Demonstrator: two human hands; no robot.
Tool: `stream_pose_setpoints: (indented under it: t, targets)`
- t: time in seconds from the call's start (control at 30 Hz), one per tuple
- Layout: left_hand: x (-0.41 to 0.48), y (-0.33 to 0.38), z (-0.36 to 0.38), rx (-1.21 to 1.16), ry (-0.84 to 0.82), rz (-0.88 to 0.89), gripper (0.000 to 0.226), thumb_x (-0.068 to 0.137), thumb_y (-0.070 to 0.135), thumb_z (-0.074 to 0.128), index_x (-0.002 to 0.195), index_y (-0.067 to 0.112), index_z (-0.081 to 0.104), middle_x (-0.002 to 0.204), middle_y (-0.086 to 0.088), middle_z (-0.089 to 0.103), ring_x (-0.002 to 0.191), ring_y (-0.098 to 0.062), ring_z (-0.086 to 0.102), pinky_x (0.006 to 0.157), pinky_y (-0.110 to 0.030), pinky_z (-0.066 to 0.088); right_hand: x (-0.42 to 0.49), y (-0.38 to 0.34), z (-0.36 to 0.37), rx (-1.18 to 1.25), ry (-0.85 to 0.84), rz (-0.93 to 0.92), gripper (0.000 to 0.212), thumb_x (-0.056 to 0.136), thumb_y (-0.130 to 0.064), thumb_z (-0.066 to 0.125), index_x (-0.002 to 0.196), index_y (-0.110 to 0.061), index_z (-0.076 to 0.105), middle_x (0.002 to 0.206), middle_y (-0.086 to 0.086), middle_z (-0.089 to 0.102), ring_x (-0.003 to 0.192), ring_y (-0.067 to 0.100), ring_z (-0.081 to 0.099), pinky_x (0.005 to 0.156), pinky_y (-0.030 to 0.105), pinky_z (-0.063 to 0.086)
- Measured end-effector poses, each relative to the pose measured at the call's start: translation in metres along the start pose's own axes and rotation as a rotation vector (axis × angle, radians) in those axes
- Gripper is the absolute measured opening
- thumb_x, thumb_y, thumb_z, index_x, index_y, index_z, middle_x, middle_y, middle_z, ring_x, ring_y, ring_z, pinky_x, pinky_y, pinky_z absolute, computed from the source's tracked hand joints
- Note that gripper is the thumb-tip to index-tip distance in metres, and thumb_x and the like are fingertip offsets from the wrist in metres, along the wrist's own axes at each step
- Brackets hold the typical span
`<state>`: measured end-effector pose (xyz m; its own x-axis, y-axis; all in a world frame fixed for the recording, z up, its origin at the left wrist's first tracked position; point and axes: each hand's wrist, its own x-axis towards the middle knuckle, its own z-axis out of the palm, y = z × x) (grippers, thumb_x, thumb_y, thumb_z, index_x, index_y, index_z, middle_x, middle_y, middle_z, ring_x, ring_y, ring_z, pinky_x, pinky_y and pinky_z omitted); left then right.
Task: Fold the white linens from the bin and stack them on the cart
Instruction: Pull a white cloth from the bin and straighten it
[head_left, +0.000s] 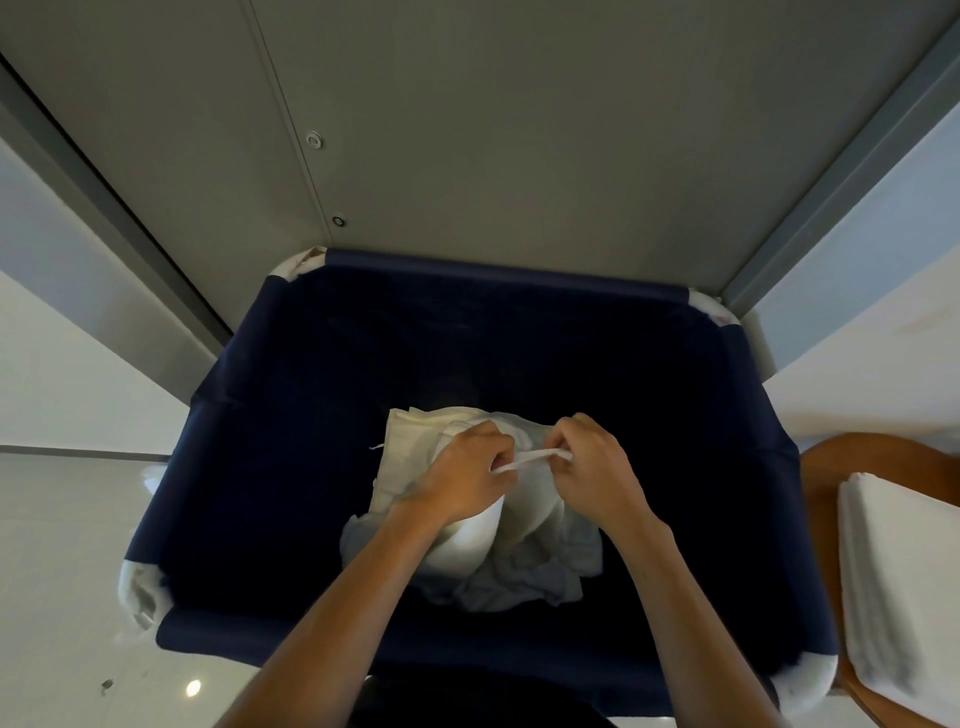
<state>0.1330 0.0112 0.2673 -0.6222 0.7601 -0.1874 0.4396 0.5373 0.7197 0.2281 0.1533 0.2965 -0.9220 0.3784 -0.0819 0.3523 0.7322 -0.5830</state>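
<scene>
Head view: the left hand (470, 470) and the right hand (592, 470) are both down inside the dark blue bin (270, 467), each pinching one end of a short bunched edge of a white linen (415, 447), which runs taut between them. The rest of that cloth hangs crumpled under the wrists, and more rumpled linens (519, 582) lie at the bottom of the bin, so it is not yet empty. At the right edge a stack of folded white linens (904, 587) rests on a brown wooden surface (826, 467), presumably the cart. Some pieces look done and stacked; the one in hand has no fold yet, and at least one more seems to wait below; how many is hard to tell
</scene>
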Motion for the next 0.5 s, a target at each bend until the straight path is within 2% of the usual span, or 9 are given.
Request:
stream_pose_setpoints:
  t: [0.03,0.1,0.2,0.3,0.4,0.5]
  targets:
    - [0.000,-0.001,0.001,0.013,-0.006,0.006,0.017,0.088,0.028,0.068,0.079,0.015,0.060,0.092,0.005,0.053,0.087,-0.014,0.050,0.080,-0.030,0.044,0.000,-0.002,-0.001,0.037,0.032,-0.005,0.020,0.083,0.003,0.055,0.079,-0.016,0.053,0.082,-0.009,0.049,0.067,0.009,0.053,0.054,0.017,0.040]
    - [0.000,-0.003,0.001,0.031,-0.020,-0.023,0.026,0.089,0.036,0.066,0.103,0.014,0.066,0.111,0.005,0.056,0.105,-0.011,0.049,0.093,-0.029,0.042,-0.001,-0.008,-0.006,0.113,0.094,-0.025,0.020,0.081,0.007,0.054,0.078,-0.012,0.054,0.081,-0.009,0.052,0.069,0.008,0.053,0.057,0.019,0.045]
    - [0.003,-0.008,-0.001,0.072,-0.036,-0.053,0.034,0.090,0.037,0.064,0.117,0.016,0.064,0.128,0.007,0.050,0.122,-0.013,0.043,0.104,-0.033,0.038,-0.003,-0.019,-0.015,0.225,0.168,-0.010,0.022,0.080,0.008,0.052,0.080,-0.014,0.054,0.081,-0.008,0.056,0.073,0.008,0.056,0.059,0.020,0.048]
    - [0.005,-0.014,-0.004,0.127,-0.057,-0.069,0.038,0.090,0.038,0.064,0.119,0.014,0.065,0.128,0.005,0.045,0.122,-0.015,0.043,0.104,-0.032,0.038,-0.004,-0.027,-0.030,0.285,0.259,0.010,0.021,0.079,0.008,0.053,0.081,-0.013,0.056,0.081,-0.007,0.059,0.073,0.006,0.057,0.060,0.017,0.048]
    - [0.005,-0.019,-0.011,0.089,-0.007,-0.115,0.035,0.091,0.039,0.063,0.112,0.010,0.066,0.115,0.006,0.048,0.108,-0.013,0.050,0.093,-0.027,0.042,-0.004,-0.031,-0.046,0.313,0.349,0.016,0.022,0.078,0.009,0.054,0.081,-0.012,0.058,0.082,-0.007,0.061,0.076,0.004,0.057,0.063,0.013,0.046]
    - [0.005,-0.023,-0.014,0.114,0.025,-0.074,0.024,0.093,0.031,0.061,0.100,0.009,0.067,0.102,0.005,0.056,0.101,-0.017,0.057,0.084,-0.027,0.045,-0.004,-0.034,-0.055,0.362,0.393,0.023,0.023,0.077,0.010,0.055,0.080,-0.012,0.060,0.081,-0.007,0.063,0.076,0.004,0.057,0.064,0.012,0.046]
